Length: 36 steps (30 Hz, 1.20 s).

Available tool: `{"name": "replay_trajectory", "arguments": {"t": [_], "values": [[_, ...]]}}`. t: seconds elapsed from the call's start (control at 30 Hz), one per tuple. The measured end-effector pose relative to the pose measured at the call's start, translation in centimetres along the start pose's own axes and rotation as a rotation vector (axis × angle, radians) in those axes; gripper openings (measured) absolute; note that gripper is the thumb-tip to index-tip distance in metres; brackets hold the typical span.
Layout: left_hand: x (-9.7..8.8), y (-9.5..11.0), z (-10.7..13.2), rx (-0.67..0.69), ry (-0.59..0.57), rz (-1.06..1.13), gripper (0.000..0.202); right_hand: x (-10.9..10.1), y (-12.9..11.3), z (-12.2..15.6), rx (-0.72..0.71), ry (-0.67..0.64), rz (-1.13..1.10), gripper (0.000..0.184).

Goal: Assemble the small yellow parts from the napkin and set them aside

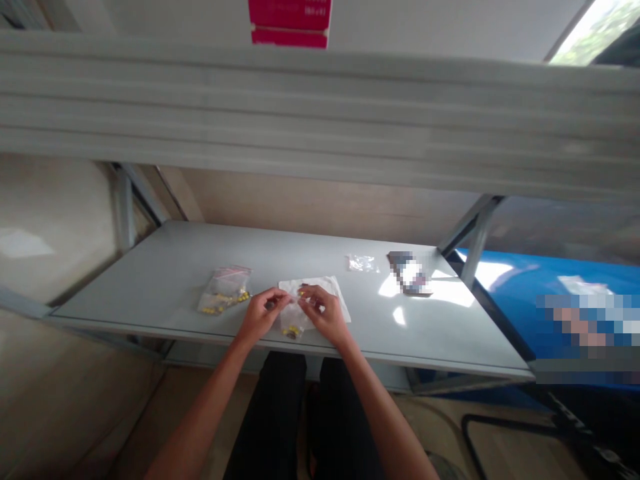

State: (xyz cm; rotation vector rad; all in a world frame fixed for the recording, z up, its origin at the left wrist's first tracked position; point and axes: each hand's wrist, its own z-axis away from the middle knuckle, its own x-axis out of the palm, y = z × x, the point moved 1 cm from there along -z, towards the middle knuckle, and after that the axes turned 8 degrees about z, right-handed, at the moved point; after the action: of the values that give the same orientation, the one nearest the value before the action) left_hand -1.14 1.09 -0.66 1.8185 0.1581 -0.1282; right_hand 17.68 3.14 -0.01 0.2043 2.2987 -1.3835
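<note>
My left hand (261,315) and right hand (325,313) pinch in close, fingertips curled on something I can't make out, above a small clear bag of yellow pieces (293,327) at the white paper sheet's (325,297) near edge. A fuller clear plastic bag of yellow pieces (225,291) lies left on the pale grey shelf (150,280), a flat clear bag (361,263) far right.

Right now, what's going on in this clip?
A person's left hand and right hand meet over a white sheet, their fingers pinching something too small to make out, just above a small clear bag of yellow pieces. A larger bag of yellow pieces lies to the left on the grey shelf, and another clear bag lies farther back.
</note>
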Motion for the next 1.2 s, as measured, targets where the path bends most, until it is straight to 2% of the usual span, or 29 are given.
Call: {"name": "replay_trajectory", "arguments": {"t": [0.2, 0.43, 0.57, 0.83, 1.0, 1.2], "values": [[-0.02, 0.42, 0.13, 0.026, -0.037, -0.041, 0.027, 0.23, 0.17, -0.1, -0.004, -0.085, 0.017, 0.023], [0.12, 0.38, 0.11, 0.024, -0.086, -0.039, 0.026, -0.03, 0.15, 0.04, -0.08, -0.092, 0.036, 0.019], [0.29, 0.12, 0.0, 0.016, -0.11, -0.027, 0.027, -0.07, -0.04, 0.08, -0.052, -0.064, 0.036, 0.02], [0.09, 0.26, -0.02, 0.008, -0.029, -0.033, 0.027, 0.49, 0.73, 0.0, 0.027, -0.057, 0.012, 0.021], [0.23, 0.15, 0.03, 0.004, -0.109, -0.037, 0.026, 0.19, 0.33, 0.16, -0.017, -0.071, 0.025, 0.019], [0.04, 0.22, -0.02, 0.014, -0.136, -0.089, 0.028, -0.1, -0.15, 0.16, -0.037, -0.09, 0.073, 0.019]]}}
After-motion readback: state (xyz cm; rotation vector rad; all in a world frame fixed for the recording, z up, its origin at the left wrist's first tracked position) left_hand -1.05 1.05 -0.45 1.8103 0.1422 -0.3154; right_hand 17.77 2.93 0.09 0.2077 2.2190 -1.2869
